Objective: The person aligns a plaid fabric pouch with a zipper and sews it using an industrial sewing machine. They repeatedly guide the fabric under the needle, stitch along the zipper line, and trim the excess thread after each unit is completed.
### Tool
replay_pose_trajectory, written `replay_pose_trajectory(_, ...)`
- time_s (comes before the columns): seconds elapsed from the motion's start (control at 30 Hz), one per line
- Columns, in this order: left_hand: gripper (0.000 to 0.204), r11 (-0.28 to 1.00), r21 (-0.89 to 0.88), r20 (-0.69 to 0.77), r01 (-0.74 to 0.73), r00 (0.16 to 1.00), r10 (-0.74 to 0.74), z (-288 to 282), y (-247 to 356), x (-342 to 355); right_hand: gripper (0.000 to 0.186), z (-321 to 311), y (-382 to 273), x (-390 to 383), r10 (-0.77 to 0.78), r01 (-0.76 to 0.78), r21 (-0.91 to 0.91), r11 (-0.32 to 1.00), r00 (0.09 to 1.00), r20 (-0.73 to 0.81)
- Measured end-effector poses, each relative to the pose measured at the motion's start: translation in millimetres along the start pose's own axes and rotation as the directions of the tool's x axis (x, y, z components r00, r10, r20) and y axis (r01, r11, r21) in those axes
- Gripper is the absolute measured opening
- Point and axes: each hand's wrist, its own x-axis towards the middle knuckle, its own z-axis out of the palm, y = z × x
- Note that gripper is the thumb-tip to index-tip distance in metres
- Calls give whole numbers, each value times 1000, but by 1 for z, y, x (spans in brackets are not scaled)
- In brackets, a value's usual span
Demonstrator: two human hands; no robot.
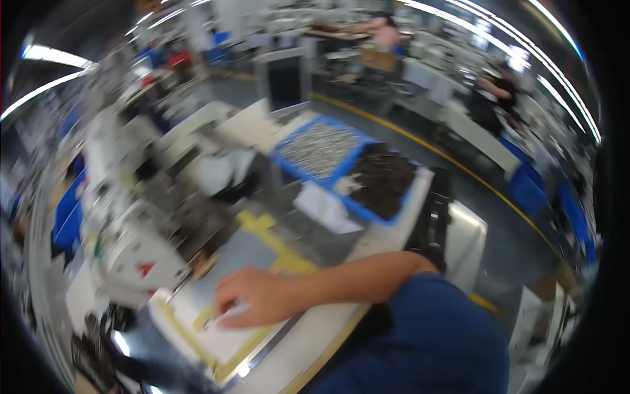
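Observation:
My right hand (259, 299) reaches in from the right, its bare forearm coming out of a blue sleeve. Its fingers are curled over a white plate (226, 345) edged with yellow tape, beside the head of a white sewing machine (141, 253). Something small and whitish shows at the fingertips, too blurred to name. A small brownish-orange shape (203, 264) lies by the machine head, and I cannot make out what it is. My left hand is not in view.
Behind the plate stand a blue tray (283, 161) of thin silvery pieces and another blue tray (367, 213) of dark brown pieces. White paper (325, 209), a grey-white bundle (226, 172) and a dark-screened monitor (285, 79) are nearby. Two people work farther off.

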Motion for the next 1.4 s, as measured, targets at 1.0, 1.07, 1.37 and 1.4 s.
replay_pose_trajectory(1.0, 57, 987, -83, 720, 137, 693, -36, 301, 1, -38, 45, 41, 37, 16, -146, 141, -78, 987, 987, -62)
replay_pose_trajectory(1.07, 59, 983, -100, 703, 155, 710, -40, 291, -3, -33, 45, 37, 23, -4, -57, 61, 35, 998, 993, -99)
replay_pose_trajectory(1.37, 61, 925, -312, 328, 217, 938, -109, 216, -30, -5, 46, 32, 38, -68, 280, -340, 130, 931, 898, 340)
replay_pose_trajectory(1.4, 58, 932, -297, 401, 209, 913, -77, 214, -31, 0, 45, 27, 38, -60, 384, -351, -159, 923, 801, 459)
